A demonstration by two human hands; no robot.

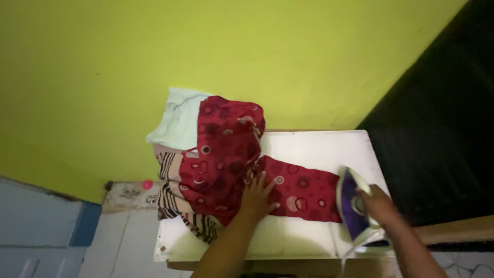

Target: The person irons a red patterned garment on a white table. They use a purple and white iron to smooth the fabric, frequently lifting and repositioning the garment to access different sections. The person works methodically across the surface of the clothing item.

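Right grip point(378, 206) holds purple iron point(355, 206); left hand point(259, 195) flattens red cloth point(231, 154).

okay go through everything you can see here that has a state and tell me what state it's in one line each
Red patterned cloth: partly spread flat on the table, the rest bunched on the pile.
Striped cloth: crumpled, under the red one.
Pale green cloth: folded, at the far end of the pile.
Iron: tilted on the cloth's edge, gripped.
Left hand: flat, fingers spread, pressing the red cloth.
Right hand: closed on the iron's handle.
White table: partly covered.
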